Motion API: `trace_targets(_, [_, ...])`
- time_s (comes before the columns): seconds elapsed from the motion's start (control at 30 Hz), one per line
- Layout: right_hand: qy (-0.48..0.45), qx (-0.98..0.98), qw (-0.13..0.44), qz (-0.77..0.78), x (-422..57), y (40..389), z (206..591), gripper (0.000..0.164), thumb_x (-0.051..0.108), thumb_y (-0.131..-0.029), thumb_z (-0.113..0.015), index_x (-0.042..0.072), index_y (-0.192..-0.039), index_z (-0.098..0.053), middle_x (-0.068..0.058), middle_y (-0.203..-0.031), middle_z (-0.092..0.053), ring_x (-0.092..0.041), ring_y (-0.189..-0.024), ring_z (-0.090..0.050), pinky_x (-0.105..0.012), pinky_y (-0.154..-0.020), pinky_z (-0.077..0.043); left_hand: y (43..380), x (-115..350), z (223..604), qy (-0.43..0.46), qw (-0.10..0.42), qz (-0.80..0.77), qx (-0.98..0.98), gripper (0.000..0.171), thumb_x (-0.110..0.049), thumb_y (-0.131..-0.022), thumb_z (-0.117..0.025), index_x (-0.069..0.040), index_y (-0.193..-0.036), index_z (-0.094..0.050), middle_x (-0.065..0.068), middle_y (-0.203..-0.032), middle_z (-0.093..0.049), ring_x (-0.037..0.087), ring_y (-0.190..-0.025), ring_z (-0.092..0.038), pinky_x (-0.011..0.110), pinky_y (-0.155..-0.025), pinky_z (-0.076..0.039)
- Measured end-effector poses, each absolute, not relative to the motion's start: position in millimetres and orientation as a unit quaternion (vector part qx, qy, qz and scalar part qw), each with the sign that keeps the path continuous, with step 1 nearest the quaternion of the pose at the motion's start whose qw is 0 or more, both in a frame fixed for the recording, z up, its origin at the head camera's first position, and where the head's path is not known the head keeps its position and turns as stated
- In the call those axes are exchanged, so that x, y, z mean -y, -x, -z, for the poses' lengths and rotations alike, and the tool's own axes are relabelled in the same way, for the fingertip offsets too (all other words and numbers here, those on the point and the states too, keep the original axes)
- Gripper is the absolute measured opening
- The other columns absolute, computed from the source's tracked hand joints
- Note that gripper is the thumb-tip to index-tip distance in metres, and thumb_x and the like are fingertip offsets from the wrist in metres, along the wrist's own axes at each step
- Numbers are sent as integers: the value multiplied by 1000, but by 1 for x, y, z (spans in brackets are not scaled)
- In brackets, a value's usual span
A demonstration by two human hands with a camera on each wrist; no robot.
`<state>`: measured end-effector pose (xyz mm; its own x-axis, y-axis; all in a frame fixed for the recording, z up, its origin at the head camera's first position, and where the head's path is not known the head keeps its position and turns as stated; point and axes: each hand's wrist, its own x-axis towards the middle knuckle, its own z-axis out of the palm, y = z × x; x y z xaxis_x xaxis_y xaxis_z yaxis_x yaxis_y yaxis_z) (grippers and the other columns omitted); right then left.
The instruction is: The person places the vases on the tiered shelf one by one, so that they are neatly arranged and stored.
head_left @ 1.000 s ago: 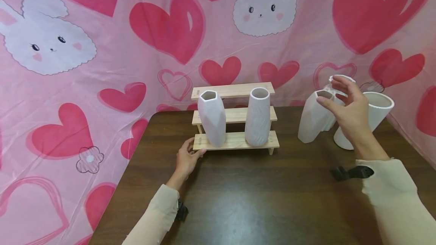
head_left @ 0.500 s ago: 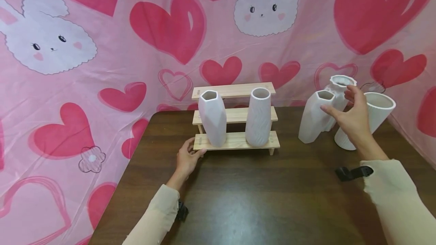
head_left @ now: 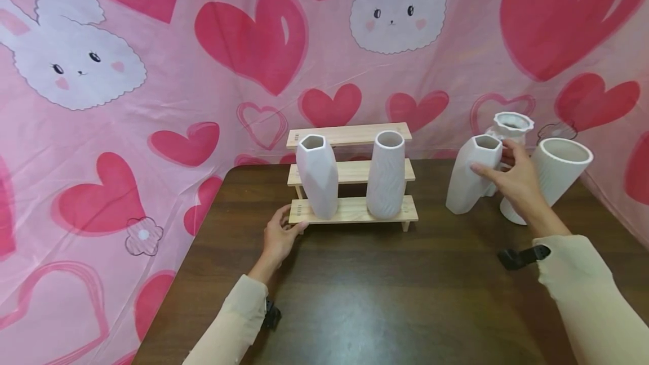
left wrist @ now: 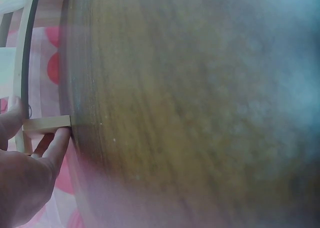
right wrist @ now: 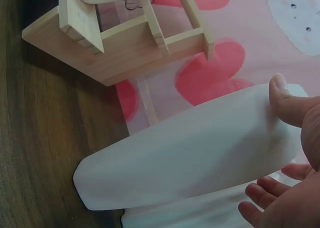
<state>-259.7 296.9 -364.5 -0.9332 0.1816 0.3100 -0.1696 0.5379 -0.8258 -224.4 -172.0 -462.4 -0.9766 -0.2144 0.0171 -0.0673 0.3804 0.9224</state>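
Note:
A three-tier wooden display stand stands on the table, with a faceted white vase and a wavy-textured white vase upright on its lowest tier. My left hand grips the left end of that tier; in the left wrist view, its thumb lies on the board and its fingers are at the short leg. At the right, another faceted vase stands on the table. My right hand holds it near the rim, thumb on the front face and fingers round the far side.
Behind the right faceted vase stands a white vase with a scalloped rim, partly hidden. A flared white vase is just right of my right hand. A pink heart-print cloth hangs behind the dark wooden table.
My right hand has come down from above the right-hand vases and closed round the top of the faceted one. The left hand stays on the stand.

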Motion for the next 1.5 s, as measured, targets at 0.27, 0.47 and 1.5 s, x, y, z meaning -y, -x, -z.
trace_targets(0.27, [-14,853,165,-496,-297,263,369,71,22,-86,-75,5,-142,-36,4,-114,-49,0,-92,-48,-8,-68,-42,224,172,462,-85,66,552,827,61,-18,-83,-77,-15,-138,-50,13,-114,-67,27,-103,-64,34,-78,-53])
trace_targets(0.47, [-14,860,127,-493,-300,263,372,63,25,-87,-73,12,-140,-40,0,-118,-51,-4,-96,-49,-15,-67,-44,224,172,462,-84,68,554,826,60,-17,-83,-77,-15,-137,-51,13,-115,-67,27,-103,-63,34,-79,-53])
trace_targets(1.5, [10,852,103,-513,-301,260,362,58,33,-85,-75,18,-135,-50,24,-101,-53,1,-91,-52,-17,-71,-46,222,172,460,-73,71,549,830,60,-16,-84,-76,-14,-138,-50,13,-112,-67,26,-99,-65,34,-78,-53])
